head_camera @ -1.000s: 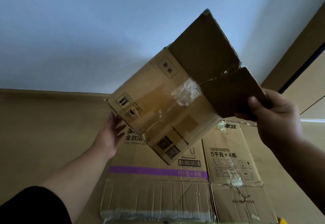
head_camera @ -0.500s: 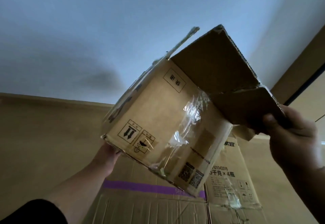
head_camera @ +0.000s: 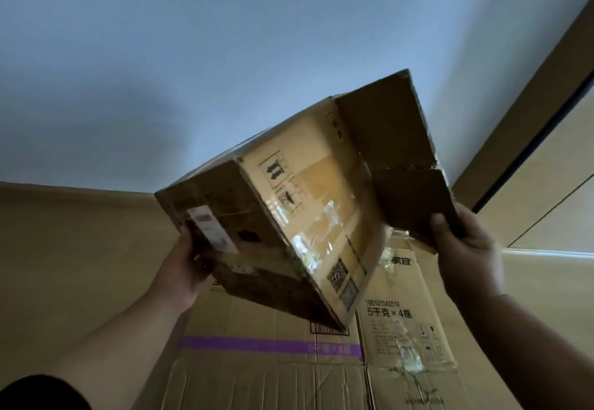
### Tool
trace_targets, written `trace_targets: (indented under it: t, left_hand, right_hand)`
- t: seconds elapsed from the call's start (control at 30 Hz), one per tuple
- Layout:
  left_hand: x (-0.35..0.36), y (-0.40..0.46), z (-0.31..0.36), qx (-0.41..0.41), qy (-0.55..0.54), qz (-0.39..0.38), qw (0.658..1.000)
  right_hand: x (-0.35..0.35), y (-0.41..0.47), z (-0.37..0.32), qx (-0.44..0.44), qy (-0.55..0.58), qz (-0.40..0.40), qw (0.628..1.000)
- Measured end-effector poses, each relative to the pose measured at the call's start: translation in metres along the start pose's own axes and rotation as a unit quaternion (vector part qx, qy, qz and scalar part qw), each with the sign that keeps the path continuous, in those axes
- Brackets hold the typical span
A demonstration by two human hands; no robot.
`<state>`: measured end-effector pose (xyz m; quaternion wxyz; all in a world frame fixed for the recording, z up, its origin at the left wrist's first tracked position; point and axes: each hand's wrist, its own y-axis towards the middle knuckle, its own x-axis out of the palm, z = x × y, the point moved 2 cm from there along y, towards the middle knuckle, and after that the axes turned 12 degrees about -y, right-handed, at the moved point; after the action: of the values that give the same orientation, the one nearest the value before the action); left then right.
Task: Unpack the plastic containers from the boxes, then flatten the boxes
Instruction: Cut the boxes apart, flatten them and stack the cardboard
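I hold a brown cardboard box [head_camera: 308, 204] tilted in the air in front of me, with clear tape and handling symbols on its lit side. My left hand [head_camera: 184, 268] grips its lower left end, beside a white label. My right hand [head_camera: 466, 249] pinches one of its open flaps [head_camera: 414, 204] at the right, thumb on top. A second flap [head_camera: 385, 123] stands up above it. No plastic containers are in view.
A large flattened carton [head_camera: 405, 329] with a purple stripe [head_camera: 270, 347] and printed text lies on the tan floor below the held box. A pale wall fills the upper view. A dark-edged door frame [head_camera: 530, 152] runs at the right.
The box has turned in my hands: its labelled end now faces me and the left hand has moved from under the corner to gripping that end. The right hand keeps the flap.
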<state>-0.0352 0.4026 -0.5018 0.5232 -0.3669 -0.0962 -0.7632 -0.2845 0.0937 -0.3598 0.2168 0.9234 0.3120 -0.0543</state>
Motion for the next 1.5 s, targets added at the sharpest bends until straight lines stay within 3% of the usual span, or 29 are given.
trace_targets:
  t: [0.37,0.57,0.9,1.03,1.13,1.3,1.5]
  left_hand:
    - [0.039,-0.025,0.061,0.083,0.150,-0.045,0.984]
    - [0.025,-0.019,0.058,0.007,0.174,-0.048,0.984]
    - [-0.003,-0.018,-0.036,-0.093,0.210,0.018,0.973]
    - [-0.010,-0.019,-0.050,-0.091,0.216,0.036,0.972]
    - [-0.025,-0.021,-0.061,-0.095,0.211,0.063,0.971]
    - [-0.045,-0.027,-0.072,-0.101,0.199,0.090,0.971]
    - [-0.054,-0.042,-0.063,-0.092,0.223,0.102,0.965]
  right_hand:
    - [0.048,-0.021,0.071,0.160,-0.103,-0.008,0.982]
    - [0.067,-0.047,0.131,0.296,-0.065,-0.045,0.952]
    - [0.057,-0.106,0.220,0.453,-0.134,-0.115,0.874]
    - [0.059,-0.117,0.241,0.453,-0.194,-0.131,0.860]
    - [0.065,-0.122,0.260,0.475,-0.174,-0.140,0.851]
    - [0.068,-0.126,0.247,0.443,-0.240,-0.145,0.851]
    - [0.046,-0.139,0.261,0.457,-0.312,-0.210,0.806]
